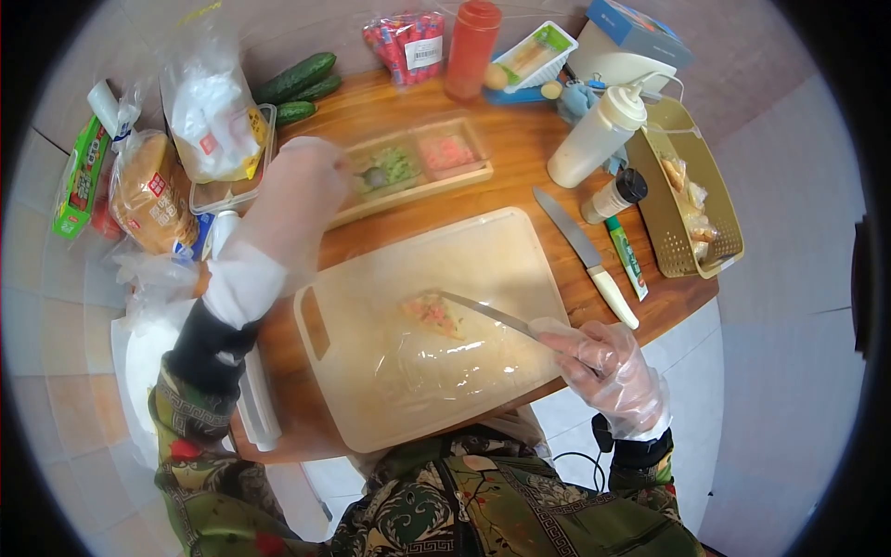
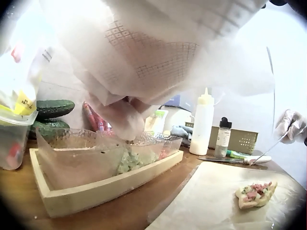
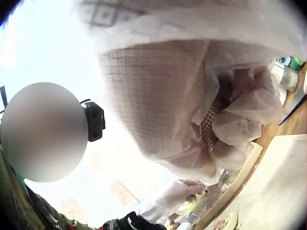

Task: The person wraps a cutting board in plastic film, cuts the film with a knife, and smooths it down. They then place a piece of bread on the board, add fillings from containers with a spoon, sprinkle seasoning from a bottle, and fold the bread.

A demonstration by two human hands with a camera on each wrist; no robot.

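here, board (image 1: 506, 255) on table (image 1: 515, 176), tiled wall (image 1: 74, 353)

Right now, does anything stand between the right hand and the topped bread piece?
Nothing visible does; only the knife gripped in the right hand extends over the cutting board toward the topped bread piece.

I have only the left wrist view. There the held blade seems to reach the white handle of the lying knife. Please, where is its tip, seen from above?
Observer: In the head view, the tip of the held knife is at the far edge of the filled piece of bread, well away from the white handle.
Operator: Thank you. I see only the outer side of the basket. What is inside?
Observer: Small pieces in clear wrapping; they look like bread.
Operator: And behind the divided tray, where the left hand covers my view?
Observer: A red bottle, standing beside a pink packet.
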